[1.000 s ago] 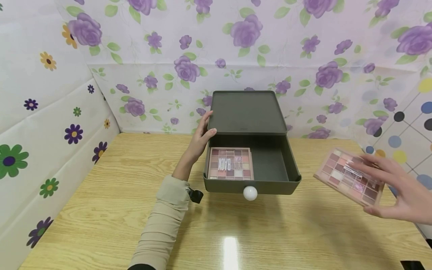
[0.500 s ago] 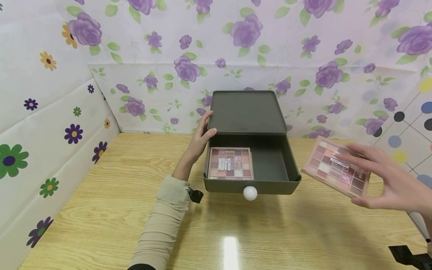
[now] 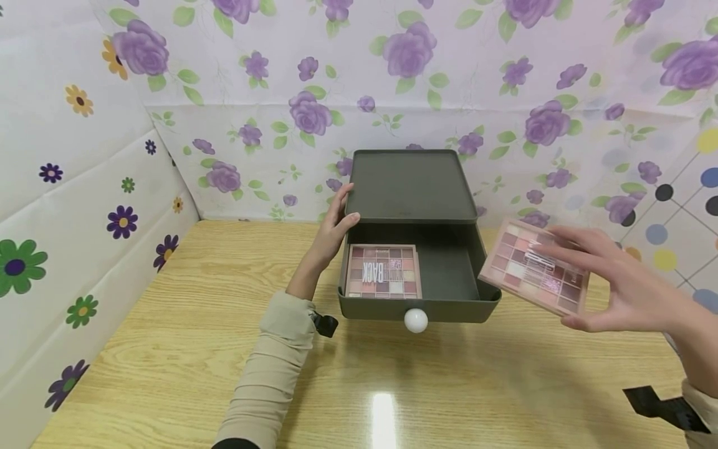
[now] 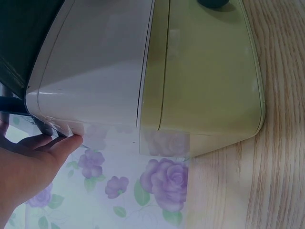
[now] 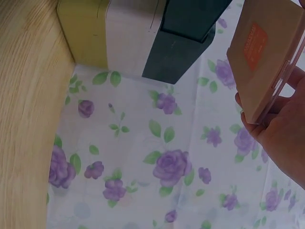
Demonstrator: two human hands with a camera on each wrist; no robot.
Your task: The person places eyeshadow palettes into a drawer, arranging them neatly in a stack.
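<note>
My left hand [image 3: 332,234] rests against the left side of a dark green drawer box [image 3: 414,187], thumb at its front corner. The box tops a stack with white [image 4: 95,71] and yellow [image 4: 209,81] drawer units below. Its drawer [image 3: 449,271] is pulled out, a white round knob [image 3: 416,321] on the front. On the drawer's left side lies an eyeshadow palette [image 3: 384,272]. My right hand [image 3: 622,284] pinches a second eyeshadow palette [image 3: 530,268] between thumb and fingers, tilted, its near corner overlapping the drawer's right rim. The palette's brown back [image 5: 262,52] carries an orange label.
The stack stands on a wood-grain table [image 3: 224,299], close to a wall covering with purple flowers [image 3: 409,53]. A side sheet with colourful flowers [image 3: 120,221] borders the left. Dotted sheeting [image 3: 667,237] borders the right.
My right hand has carried its palette leftward and slightly up, from beside the drawer to its right rim. My left hand, the drawer and the palette inside stay put.
</note>
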